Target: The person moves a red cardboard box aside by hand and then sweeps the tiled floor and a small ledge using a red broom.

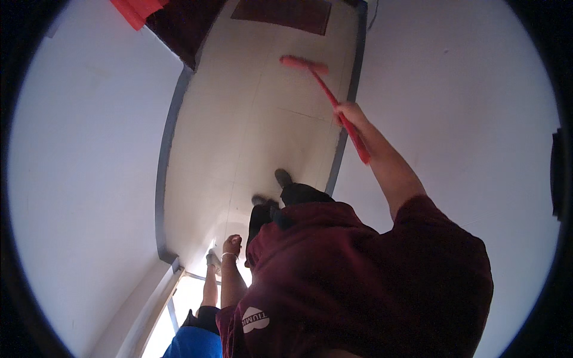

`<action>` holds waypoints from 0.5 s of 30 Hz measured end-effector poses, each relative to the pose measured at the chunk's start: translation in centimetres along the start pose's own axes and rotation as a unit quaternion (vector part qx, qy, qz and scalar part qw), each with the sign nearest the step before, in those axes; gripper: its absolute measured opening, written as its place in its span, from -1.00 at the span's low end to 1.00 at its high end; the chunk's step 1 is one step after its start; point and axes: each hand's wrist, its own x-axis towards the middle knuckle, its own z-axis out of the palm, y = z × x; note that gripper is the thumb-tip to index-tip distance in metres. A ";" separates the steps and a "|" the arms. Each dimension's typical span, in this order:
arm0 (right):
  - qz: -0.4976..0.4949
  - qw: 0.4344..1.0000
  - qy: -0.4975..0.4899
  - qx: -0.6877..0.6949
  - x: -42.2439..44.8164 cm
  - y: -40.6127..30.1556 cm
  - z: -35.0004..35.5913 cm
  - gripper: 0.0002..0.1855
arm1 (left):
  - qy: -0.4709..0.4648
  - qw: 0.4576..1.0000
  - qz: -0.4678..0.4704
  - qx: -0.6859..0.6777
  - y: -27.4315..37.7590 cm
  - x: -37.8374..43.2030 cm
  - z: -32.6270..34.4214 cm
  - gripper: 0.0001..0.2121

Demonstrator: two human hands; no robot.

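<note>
My right hand (352,115) grips the red handle of a T-shaped cleaning tool (329,95), much like a window squeegee or washer. Its crossbar head points ahead over the floor and is blurred, and the handle's butt end lies along my forearm. Down by my left hip, my left hand (232,245) hangs with its fingers curled in and a pale band around the wrist. No object shows in it.
Pale walls with grey skirting (166,156) flank the tiled floor (255,116). Ahead lies a dark red mat (286,15); a red cloth (138,11) hangs at a dark opening, upper left. Behind me, a person in blue (197,342) stands by a bright doorway (190,291).
</note>
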 end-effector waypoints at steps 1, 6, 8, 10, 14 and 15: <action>0.012 0.999 0.000 0.044 1.0 0.2 2.2 -0.87 | 0.013 1.000 -0.018 -0.023 -2.0 -1.3 -1.1 -0.72; 0.070 0.980 0.127 -0.133 3.4 -4.2 9.3 -0.84 | 0.026 0.999 0.010 -0.025 -0.9 -1.4 -3.2 -0.72; 0.116 0.972 0.132 -0.155 1.5 -2.7 12.1 -0.83 | 0.028 0.999 0.012 -0.018 -1.1 -2.3 -2.9 -0.73; 0.082 0.976 0.062 -0.194 -2.3 -1.1 15.6 -0.81 | 0.020 1.000 0.017 0.006 -1.7 -3.1 -2.9 -0.74; 0.032 0.943 -0.013 -0.331 -20.1 11.2 18.1 -0.69 | -0.012 0.998 0.022 0.053 -10.5 -5.1 -1.0 -0.72; 0.012 0.936 -0.040 -0.350 -24.8 13.0 17.2 -0.65 | -0.013 0.997 0.050 0.061 -11.5 -4.5 -0.7 -0.71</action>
